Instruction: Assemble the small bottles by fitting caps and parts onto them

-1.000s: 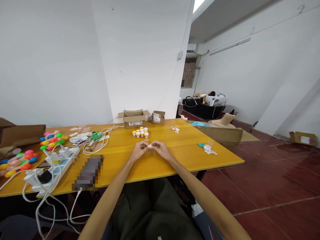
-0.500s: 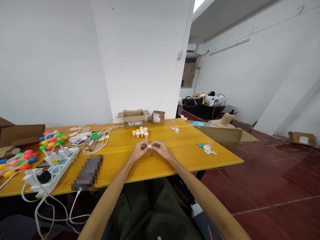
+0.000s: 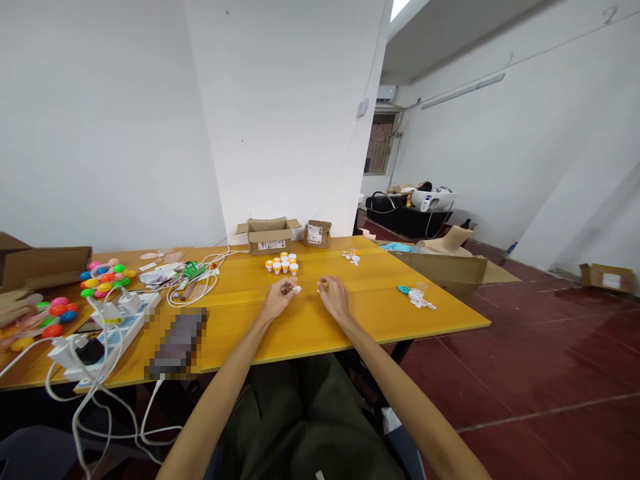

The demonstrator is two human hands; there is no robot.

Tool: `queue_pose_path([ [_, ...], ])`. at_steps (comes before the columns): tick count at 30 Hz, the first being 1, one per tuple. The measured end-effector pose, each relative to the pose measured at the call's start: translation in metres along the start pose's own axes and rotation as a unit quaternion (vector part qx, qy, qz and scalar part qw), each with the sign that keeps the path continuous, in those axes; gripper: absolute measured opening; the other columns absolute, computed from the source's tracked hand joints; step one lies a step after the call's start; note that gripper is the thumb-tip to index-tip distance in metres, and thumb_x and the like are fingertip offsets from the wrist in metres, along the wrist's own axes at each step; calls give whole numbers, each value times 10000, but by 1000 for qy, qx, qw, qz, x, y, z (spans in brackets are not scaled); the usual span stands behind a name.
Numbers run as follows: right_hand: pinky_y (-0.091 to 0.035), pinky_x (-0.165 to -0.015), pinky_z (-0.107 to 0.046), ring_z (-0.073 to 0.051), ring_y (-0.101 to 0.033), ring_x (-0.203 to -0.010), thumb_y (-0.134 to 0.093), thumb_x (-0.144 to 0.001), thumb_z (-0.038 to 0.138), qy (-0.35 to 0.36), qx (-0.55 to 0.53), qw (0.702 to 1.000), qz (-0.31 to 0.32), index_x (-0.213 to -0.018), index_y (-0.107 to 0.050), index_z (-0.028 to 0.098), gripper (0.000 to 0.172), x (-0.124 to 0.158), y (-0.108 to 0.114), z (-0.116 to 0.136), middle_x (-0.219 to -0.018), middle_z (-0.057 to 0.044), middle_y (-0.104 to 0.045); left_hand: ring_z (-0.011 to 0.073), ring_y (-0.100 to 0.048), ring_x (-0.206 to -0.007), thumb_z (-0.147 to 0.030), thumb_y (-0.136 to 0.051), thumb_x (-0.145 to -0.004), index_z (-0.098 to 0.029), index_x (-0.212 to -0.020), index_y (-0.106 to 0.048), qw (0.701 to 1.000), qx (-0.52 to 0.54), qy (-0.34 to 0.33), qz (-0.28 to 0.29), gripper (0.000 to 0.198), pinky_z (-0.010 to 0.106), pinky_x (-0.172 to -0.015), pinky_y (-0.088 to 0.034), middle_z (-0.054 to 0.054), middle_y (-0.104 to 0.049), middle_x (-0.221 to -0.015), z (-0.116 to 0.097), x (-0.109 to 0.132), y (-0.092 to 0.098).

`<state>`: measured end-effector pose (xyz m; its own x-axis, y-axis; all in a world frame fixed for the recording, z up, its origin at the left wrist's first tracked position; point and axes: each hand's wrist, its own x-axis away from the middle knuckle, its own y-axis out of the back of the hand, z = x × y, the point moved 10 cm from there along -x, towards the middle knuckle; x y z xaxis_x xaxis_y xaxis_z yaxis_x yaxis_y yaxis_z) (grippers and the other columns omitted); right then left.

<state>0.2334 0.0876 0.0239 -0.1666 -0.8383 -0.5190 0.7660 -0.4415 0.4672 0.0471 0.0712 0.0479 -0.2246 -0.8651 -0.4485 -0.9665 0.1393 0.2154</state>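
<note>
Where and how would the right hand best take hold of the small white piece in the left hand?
Probably by its exposed end, in a fingertip pinch from the right: the small white piece juts from the left hand toward the right hand, across a gap.

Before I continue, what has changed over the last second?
The right hand parted rightward from the left hand, which keeps a small white piece; whether the right holds anything is unclear. Another person's hand appeared far left, over coloured balls. The orange-and-white containers stayed put.
</note>
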Motion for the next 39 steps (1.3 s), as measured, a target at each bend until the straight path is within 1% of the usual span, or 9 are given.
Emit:
queue_pose_path([
  [4, -467, -876, -363, -278, -624, -1009, -594, -862, 245, -10, 132, 991, 12, -903, -700, 220, 116, 6, 4, 5, -1012, -120, -694, 112, -572, -588, -405, -735, -726, -193, -698, -526, 1000, 22, 2, 5, 299, 249, -635, -473, -35, -595, -662, 1, 0, -3],
  [9, -457, -766, -304, -236, -659, -912, -602, -865, 201, -35, 204, 976, 64, -824, -690, 200, 97, 13, -1, 8, -979, -109, -697, 110, -587, -603, -359, -729, -734, -188, -698, -534, 1000, 18, -2, 10, 262, 244, -640, -481, -28, -612, -697, 2, 0, -3],
  [12, -454, -726, -289, -222, -666, -865, -615, -849, 177, -18, 161, 984, 76, -785, -681, 209, 97, 11, -5, 11, -935, -93, -711, 110, -588, -636, -310, -727, -722, -185, -698, -544, 1000, 7, -4, 13, 223, 235, -653, -465, -22, -621, -720, 3, 0, -3],
  [16, -478, -715, -287, -208, -668, -782, -616, -830, 178, 28, 25, 994, 103, -751, -686, 218, 113, 6, -15, 17, -810, -52, -728, 115, -586, -661, -283, -719, -713, -180, -709, -568, 999, -1, 1, 34, 183, 239, -674, -458, -17, -629, -737, 6, 0, -7],
  [21, -511, -713, -311, -205, -662, -723, -598, -846, 256, 96, -115, 979, 141, -797, -739, 223, 152, 8, -25, 28, -777, -39, -740, 109, -554, -598, -331, -711, -732, -181, -712, -570, 997, 3, 8, 73, 207, 246, -634, -466, -31, -588, -678, 10, 1, -18],
  [24, -520, -762, -331, -212, -670, -780, -598, -860, 299, 122, -145, 971, 149, -868, -768, 236, 181, 9, -25, 34, -826, -47, -749, 107, -541, -566, -363, -706, -753, -186, -721, -567, 996, 12, 7, 90, 228, 247, -605, -477, -39, -564, -643, 10, 3, -22],
  [30, -522, -792, -344, -222, -671, -849, -593, -880, 385, 126, -186, 954, 196, -909, -780, 249, 232, 13, -32, 41, -916, -55, -756, 107, -549, -578, -419, -676, -800, -186, -780, -613, 995, -1, -9, 100, 242, 237, -582, -494, -20, -597, -687, 3, 5, -23],
  [36, -511, -753, -326, -212, -652, -800, -602, -876, 459, 126, -197, 947, 221, -851, -774, 238, 281, 16, -38, 43, -816, -45, -732, 95, -529, -551, -415, -670, -788, -191, -766, -598, 996, -5, -10, 91, 236, 219, -533, -469, -26, -580, -695, 2, 4, -21],
  [39, -511, -779, -333, -217, -658, -827, -631, -856, 461, 123, -206, 945, 223, -850, -771, 240, 261, 17, -37, 43, -844, -45, -745, 92, -533, -544, -393, -692, -757, -191, -730, -576, 996, 4, -4, 86, 235, 218, -531, -466, -30, -573, -689, 4, 3, -20],
])
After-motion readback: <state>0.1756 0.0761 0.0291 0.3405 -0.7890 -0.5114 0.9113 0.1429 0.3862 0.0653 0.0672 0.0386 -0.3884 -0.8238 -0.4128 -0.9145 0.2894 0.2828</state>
